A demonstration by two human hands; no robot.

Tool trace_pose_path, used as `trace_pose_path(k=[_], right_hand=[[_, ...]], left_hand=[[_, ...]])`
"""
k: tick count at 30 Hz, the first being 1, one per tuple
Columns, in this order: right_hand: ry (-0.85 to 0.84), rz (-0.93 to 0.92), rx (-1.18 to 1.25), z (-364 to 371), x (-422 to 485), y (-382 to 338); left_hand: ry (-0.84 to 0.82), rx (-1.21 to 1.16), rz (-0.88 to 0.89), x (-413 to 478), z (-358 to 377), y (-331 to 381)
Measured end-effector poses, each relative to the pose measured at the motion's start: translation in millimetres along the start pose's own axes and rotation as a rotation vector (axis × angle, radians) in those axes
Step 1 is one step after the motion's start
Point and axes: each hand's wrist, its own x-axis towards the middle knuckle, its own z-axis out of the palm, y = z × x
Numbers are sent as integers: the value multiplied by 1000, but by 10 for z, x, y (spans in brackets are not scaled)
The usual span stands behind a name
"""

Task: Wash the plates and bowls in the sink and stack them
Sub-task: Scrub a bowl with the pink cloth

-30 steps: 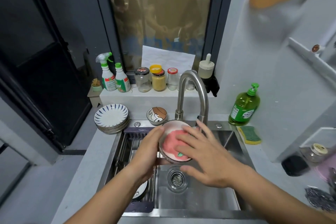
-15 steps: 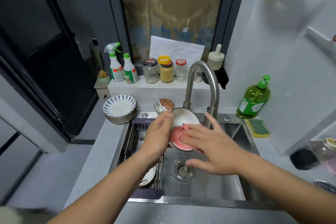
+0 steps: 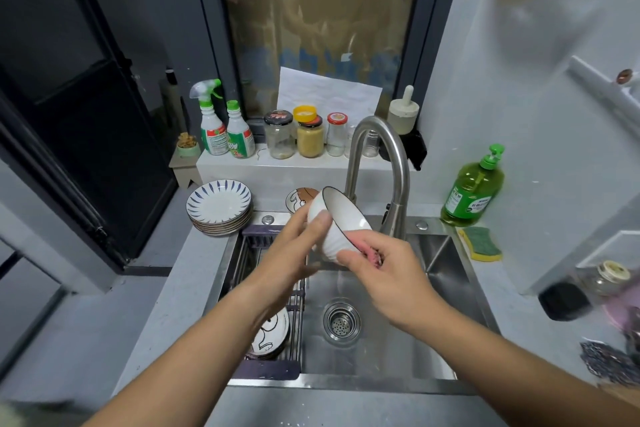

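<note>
- Since a moment ago the bowl has been tipped up. The pink scrubber was wiping inside it, and now it's on the outside, low down by the base, with the mouth facing far and right.
- Left grip is grasping the bowl, thumb pressed on the ribbed wall just under the dark rim. The other fingers are hidden behind it.
- Right grip is clenched around the pink scrubber and pushes it against the bowl's lower wall.
- The bowl is in the air over the sink, just in front of the faucet spout.
- Handling, my guess: it looks ceramic, so stiff and light enough for one hand, but wet and likely soapy, so slippery. It'd chip if it knocked the faucet or dropped on the steel. I'd pinch the rim, thumb outside and fingers inside, or cup the base.
- Further out, a cartoon plate sits in the rack at the sink's left side.
- On the table at far left there's a stack of striped plates, with a patterned bowl just right of it. That's probably where this one ends up.
</note>
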Motion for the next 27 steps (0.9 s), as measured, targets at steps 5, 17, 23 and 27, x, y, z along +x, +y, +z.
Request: trace_pose_path(k=[5,17,23,27], right_hand=[[-141,17,-185,126,-5,-68],[-295,-311,-557,-357,96,274],[-236,-132,-381,-161,43,195],[-271,-279,-455,-200,5,105]], left_hand=[[48,-323,38,79,18,-207],[-312,-444,-430,153,-117,-154],[-98,-346,-228,174,58,-319],[-261,-520,-345,152,-25,-239]])
